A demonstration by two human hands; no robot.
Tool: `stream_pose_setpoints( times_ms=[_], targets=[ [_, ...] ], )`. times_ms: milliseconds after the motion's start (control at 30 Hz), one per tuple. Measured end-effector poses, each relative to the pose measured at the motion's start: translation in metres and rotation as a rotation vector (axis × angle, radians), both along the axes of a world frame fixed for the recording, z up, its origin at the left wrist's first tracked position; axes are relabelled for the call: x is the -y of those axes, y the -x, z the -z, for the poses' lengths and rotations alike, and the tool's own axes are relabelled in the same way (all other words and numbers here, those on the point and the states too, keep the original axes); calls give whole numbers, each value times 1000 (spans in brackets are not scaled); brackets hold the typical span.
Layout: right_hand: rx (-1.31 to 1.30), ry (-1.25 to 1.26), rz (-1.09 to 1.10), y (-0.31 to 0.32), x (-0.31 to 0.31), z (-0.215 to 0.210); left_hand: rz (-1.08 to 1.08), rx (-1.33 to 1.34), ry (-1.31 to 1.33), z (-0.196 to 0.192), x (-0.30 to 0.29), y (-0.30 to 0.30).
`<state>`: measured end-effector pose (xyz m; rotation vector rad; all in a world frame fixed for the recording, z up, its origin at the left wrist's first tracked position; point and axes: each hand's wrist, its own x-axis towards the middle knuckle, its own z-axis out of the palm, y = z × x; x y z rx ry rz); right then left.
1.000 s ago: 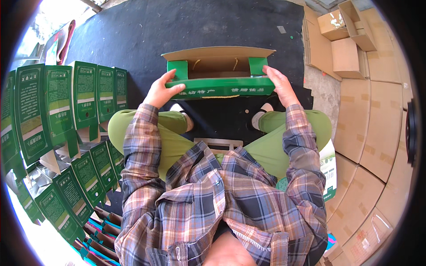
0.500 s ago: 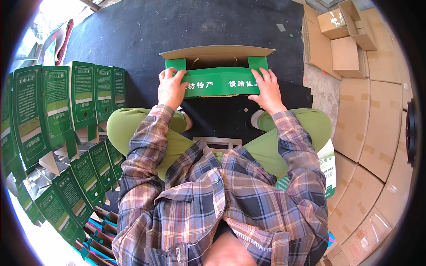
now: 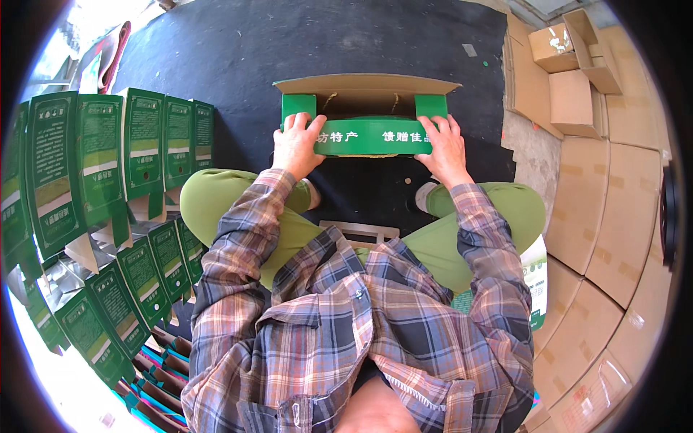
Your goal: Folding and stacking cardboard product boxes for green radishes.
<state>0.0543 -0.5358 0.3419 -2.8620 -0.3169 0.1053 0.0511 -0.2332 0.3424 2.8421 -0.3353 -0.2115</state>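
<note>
In front of my crossed legs stands a green cardboard gift box, its brown-lined lid raised at the far side. Two short cords show against the inside of the lid, and a green side flap sticks up at each end. My left hand grips the left end of the near panel, fingers over the top edge and thumb toward the middle. At the right end my right hand holds the same panel in a like way. The box's inside is mostly hidden.
Green printed boxes stand in rows on my left, above open cartons at lower left. Brown cartons are stacked along my right, some open ones at far right. A black mat covers the floor ahead.
The box and both hands sit slightly further right in the picture, as does most of the scene. More of the lid's inside and its cords shows. Both hands keep their hold on the panel.
</note>
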Motion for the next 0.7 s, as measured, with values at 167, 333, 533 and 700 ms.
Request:
stream_pose_setpoints(
  times_ms=[167,333,533,700],
  targets=[
    [-59,39,-18,3,-1,4,4,-39,-26,7,1,0],
    [-131,151,-20,5,0,7,41,18,-113,14,10,5],
    [-150,218,-22,2,-5,9,152,84,-13,22,11,1],
    [-179,148,3,0,-12,4,183,118,52,24,16,-3]
  ],
)
